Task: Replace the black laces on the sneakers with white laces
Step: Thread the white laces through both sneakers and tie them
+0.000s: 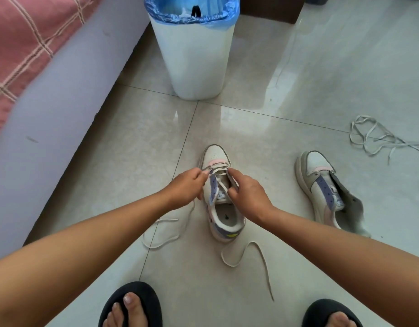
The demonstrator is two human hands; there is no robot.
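A white sneaker [218, 156] with purple and pink trim stands on the floor in the middle, toe pointing away from me. A white lace [219, 172] crosses its lower eyelets; its loose ends trail on the floor to the left and to the right of the heel. My left hand [187, 187] pinches the lace at the shoe's left side. My right hand [247, 193] pinches the lace at the shoe's right side. A second matching sneaker [321, 182] lies to the right with no lace, its tongue flopped open. Another loose white lace [378, 138] lies tangled at far right.
A white bin [194, 57] with a blue liner stands just beyond the shoe; something black shows inside it. A bed with a pale side [50, 109] and a pink checked cover runs along the left. My feet in black slippers [132, 305] are at the bottom.
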